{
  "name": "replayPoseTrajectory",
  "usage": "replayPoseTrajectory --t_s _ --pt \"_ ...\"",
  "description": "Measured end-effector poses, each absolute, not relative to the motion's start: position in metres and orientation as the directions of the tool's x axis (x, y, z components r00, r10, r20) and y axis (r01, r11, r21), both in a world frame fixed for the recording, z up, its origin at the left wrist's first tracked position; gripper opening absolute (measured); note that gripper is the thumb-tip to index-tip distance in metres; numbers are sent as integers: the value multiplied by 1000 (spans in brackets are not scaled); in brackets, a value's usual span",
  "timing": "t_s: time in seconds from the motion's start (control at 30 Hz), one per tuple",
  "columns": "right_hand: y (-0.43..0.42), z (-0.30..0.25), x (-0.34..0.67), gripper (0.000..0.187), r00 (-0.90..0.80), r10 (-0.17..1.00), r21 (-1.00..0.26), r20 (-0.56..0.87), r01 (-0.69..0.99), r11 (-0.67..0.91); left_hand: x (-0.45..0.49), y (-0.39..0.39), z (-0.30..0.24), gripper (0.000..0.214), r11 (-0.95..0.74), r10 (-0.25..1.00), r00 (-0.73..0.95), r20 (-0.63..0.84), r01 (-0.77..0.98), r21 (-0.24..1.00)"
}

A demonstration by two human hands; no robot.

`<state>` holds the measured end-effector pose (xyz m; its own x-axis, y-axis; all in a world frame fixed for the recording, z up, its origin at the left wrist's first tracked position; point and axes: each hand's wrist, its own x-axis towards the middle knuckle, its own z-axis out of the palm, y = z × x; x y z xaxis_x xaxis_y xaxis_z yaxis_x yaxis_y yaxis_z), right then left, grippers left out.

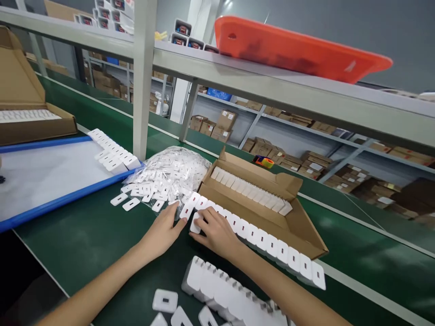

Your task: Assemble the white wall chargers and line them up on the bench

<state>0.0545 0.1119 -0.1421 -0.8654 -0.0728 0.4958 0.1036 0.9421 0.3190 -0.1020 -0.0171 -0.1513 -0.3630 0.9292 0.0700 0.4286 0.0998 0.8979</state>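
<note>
A long row of white chargers [272, 244] lies along the front wall of an open cardboard box [306, 235] on the green belt [84, 240]. My right hand [215, 231] rests at the near left end of that row, fingers curled on a small white charger [195, 223]. My left hand [163, 231] lies beside it, fingers stretched toward the row's left end and touching a white piece [186, 210] there. Just behind my left hand sits a clear bag of small white caps [170, 174], with a few loose caps [124, 201] spilled out.
More chargers [220, 285] lie in a row near the bottom edge, with loose white pieces [165, 300] beside them. A blue-framed white board [44, 172] holds more chargers [113, 154] at left. A second cardboard box [37, 127] stands far left. A metal post [142, 81] and an overhead shelf with an orange tray [295, 47] stand behind.
</note>
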Motion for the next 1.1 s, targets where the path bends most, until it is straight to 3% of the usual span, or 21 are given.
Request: replayPoseTrajectory --t_s 0.23,0.43,0.8,1.1 --pt "126 -161 44 18 -845 -83 398 528 160 903 -111 12 -160 43 -51 955 -232 183 481 875" --pt "121 -156 50 28 -869 -79 431 488 161 888 -109 12 -167 41 -47 945 -265 194 475 879" --pt "124 -152 50 20 -894 -40 463 445 192 865 -106 11 -160 43 -25 943 -274 190 509 860" --pt "111 -120 55 38 -943 -22 404 333 121 907 -107 10 -163 45 -28 945 -258 200 546 837"
